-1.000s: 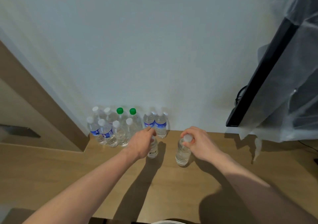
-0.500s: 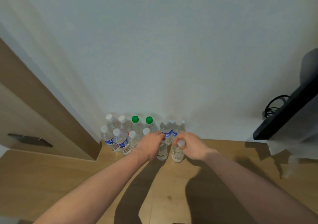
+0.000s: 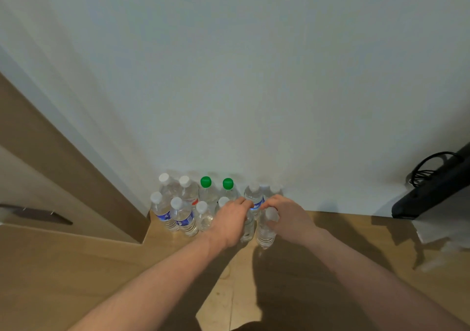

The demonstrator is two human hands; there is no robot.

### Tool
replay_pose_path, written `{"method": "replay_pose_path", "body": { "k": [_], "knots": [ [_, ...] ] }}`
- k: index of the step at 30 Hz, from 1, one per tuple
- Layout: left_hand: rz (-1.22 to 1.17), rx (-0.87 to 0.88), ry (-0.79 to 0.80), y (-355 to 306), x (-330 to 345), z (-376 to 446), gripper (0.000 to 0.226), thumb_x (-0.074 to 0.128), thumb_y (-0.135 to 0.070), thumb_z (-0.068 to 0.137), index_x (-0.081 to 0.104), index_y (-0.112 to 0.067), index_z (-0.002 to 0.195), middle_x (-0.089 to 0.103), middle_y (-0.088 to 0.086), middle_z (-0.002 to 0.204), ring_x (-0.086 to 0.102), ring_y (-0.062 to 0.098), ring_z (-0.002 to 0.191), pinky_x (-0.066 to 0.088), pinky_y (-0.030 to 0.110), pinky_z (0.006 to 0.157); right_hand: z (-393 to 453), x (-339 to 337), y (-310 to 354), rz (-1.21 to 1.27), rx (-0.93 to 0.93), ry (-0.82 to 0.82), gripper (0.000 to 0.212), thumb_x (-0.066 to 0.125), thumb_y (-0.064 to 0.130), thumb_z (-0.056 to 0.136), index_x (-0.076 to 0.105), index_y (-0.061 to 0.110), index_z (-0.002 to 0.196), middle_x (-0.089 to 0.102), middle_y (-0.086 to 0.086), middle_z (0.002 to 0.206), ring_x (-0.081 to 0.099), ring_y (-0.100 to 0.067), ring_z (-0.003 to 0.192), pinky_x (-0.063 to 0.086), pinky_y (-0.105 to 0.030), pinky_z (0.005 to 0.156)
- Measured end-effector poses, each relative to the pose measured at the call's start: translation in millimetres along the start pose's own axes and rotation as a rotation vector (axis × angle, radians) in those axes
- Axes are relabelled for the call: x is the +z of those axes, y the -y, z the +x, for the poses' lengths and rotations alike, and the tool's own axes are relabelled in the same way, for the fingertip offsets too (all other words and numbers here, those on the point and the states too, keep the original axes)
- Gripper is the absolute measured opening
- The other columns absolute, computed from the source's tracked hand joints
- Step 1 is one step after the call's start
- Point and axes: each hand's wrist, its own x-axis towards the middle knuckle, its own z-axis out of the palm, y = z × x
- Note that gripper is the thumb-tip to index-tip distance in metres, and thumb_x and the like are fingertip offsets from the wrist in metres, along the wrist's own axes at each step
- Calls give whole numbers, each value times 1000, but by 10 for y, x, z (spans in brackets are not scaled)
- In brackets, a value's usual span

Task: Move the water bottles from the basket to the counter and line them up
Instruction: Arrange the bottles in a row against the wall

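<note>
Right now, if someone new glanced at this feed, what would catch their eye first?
First, the two hands meeting mid-frame: the left hand and the right hand each grip a clear bottle standing on the wooden counter. Next, the cluster of bottles packed against the white wall just left of the hands, where two green caps stand out among white ones. A black cabled device sits at far right.
</note>
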Motion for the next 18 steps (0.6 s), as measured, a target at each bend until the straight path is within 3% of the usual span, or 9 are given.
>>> {"method": "replay_pose_path", "body": {
  "k": [2, 7, 18],
  "knots": [
    [-46, -21, -3, -4, -21, 29, 58, 69, 10, 87, 61, -18, 137, 64, 3, 132, 65, 23, 113, 54, 35, 98, -2, 9, 14, -23, 42, -16, 27, 69, 32, 95, 72, 30, 121, 66, 9, 119, 63, -17, 109, 49, -28, 90],
    [-99, -30, 13, -33, -67, 76, 59, 67, 14, 85, 63, -16, 136, 64, 2, 133, 68, 20, 106, 56, 36, 98, 10, 36, 9, -83, 74, -80, 28, 68, 22, 97, 71, 28, 124, 67, 8, 126, 59, -19, 121, 43, -27, 100],
    [-45, -27, -8, -80, 29, 95, 66, 64, 17, 78, 64, -19, 132, 62, 0, 132, 68, 22, 105, 55, 36, 93, 18, 155, -61, 31, 93, -140, 32, 72, 22, 97, 69, 23, 128, 66, 6, 130, 55, -19, 124, 38, -27, 107]
  ]
}}
